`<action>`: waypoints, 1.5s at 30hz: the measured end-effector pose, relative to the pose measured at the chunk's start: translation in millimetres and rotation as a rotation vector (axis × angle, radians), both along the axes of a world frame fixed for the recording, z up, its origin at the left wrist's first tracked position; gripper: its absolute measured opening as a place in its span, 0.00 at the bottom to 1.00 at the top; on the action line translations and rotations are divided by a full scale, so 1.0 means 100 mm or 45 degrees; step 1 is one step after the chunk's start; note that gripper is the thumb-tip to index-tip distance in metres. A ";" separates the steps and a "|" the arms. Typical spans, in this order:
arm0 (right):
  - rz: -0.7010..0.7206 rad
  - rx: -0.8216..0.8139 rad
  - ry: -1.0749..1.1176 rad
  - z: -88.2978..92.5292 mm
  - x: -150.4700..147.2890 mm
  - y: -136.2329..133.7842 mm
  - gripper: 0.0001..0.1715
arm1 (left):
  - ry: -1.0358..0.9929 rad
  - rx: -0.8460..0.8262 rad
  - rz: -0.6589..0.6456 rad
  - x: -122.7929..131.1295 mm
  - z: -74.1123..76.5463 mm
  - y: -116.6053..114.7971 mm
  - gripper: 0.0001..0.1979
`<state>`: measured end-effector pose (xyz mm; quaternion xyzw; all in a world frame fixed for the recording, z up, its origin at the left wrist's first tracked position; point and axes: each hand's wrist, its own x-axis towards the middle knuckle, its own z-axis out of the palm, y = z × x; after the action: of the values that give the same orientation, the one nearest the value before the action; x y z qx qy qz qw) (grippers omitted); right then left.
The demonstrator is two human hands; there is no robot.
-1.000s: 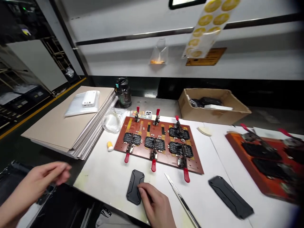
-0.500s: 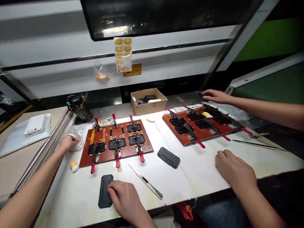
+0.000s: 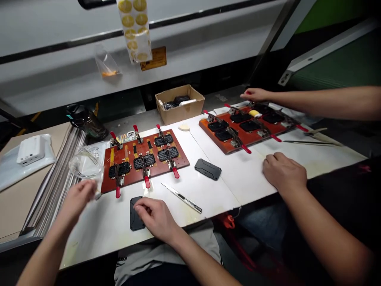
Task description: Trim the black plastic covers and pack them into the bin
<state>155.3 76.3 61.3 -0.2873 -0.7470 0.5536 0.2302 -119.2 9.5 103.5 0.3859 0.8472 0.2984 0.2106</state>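
Lying partly under the right hand (image 3: 156,218), a matte, clipped-cornered black panel (image 3: 135,217)

**Black cover plate (image 3: 135,219) part-hidden, left hand (image 3: 79,196) blurred**

One side of the plate is covered by the right hand (image 3: 157,218); the contact beneath its curled fingers cannot be made out. Whether anything is held in the left hand cannot be told. Both forearms are cut off by the bottom edge. The sticker sheet (image 3: 130,34) is cropped at the top, the cardboard stack (image 3: 10,206) at the left. Contents of the carton (image 3: 178,114) are partly hidden by its front wall. Print on the orange label (image 3: 159,57) is too small to be read.
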 end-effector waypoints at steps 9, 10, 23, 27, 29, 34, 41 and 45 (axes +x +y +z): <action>0.019 -0.509 0.078 -0.11 -0.18 -0.03 0.11 | -0.489 0.073 -0.069 1.11 -0.23 -0.45 0.22; -0.003 -0.518 0.076 -0.14 -0.15 -0.02 0.13 | -0.409 0.083 -0.053 1.13 -0.21 -0.47 0.21; 0.081 -0.656 0.030 -0.10 -0.13 -0.03 0.17 | -0.549 0.007 -0.247 1.26 -0.25 -0.51 0.16; 0.207 -0.563 -0.112 -0.04 0.01 -0.06 0.19 | -0.489 -0.066 -0.282 1.06 -0.20 -0.66 0.15; 0.158 -0.319 -0.253 0.00 0.04 -0.10 0.15 | -0.349 -0.090 -0.222 0.99 -0.17 -0.73 0.15; 0.173 -0.059 -0.229 0.06 -0.12 -0.15 0.05 | -0.148 -0.147 -0.280 0.96 -0.18 -0.82 0.11; 0.367 0.166 -0.213 0.10 -0.23 0.05 0.29 | -0.087 -0.156 -0.050 0.62 -0.34 -0.96 0.08; 0.149 0.543 -0.647 0.07 -0.30 -0.01 0.40 | -0.001 -0.210 0.025 0.53 -0.36 -0.92 0.11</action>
<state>125.7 74.9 68.1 -0.3182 -0.8947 0.3079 0.0594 -66.4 -82.1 67.1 0.3588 0.8726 0.2298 0.2390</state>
